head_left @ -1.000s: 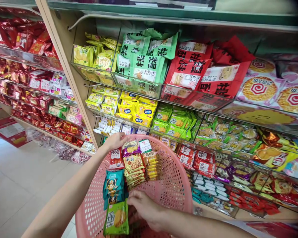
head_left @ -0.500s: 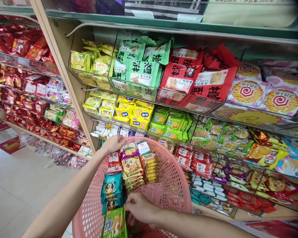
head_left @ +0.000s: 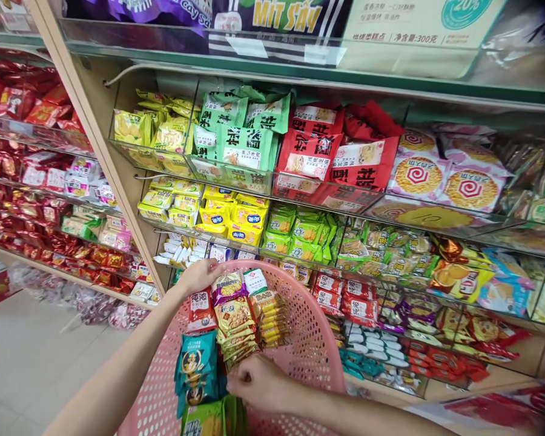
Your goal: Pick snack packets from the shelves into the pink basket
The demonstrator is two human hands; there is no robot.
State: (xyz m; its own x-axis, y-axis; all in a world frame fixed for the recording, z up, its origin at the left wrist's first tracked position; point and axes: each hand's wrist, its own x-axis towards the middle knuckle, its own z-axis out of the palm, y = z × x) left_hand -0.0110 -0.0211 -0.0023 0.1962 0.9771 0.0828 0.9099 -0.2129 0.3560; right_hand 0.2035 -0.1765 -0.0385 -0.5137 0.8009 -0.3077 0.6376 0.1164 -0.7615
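Observation:
My left hand (head_left: 202,275) is closed over the far left rim of a pink perforated plastic basket (head_left: 311,339). Inside the basket, my right hand (head_left: 260,383) is curled with the knuckles up; its underside is hidden, so I cannot tell whether anything is in it. Just beyond it are gold-wrapped snack packets (head_left: 234,318) in an overlapping row. Teal packets (head_left: 195,363) lie to its left, and green packets (head_left: 204,419) are at the near side. A red packet (head_left: 200,310), a purple packet (head_left: 228,286) and brown-and-yellow packets (head_left: 269,318) sit farther back.
Shelves with clear dividers face me, holding green bags (head_left: 243,145), red bags (head_left: 309,154), yellow packets (head_left: 247,218) and round crackers (head_left: 418,174). A wooden upright (head_left: 79,109) separates them from red-wrapped sweets (head_left: 16,100). Tiled floor (head_left: 36,357) shows at lower left.
The view has tilted up, so the shelves sit lower in the picture. My right hand has drawn off the green packets toward the gold ones, and more green packets show. My left hand stays on the rim.

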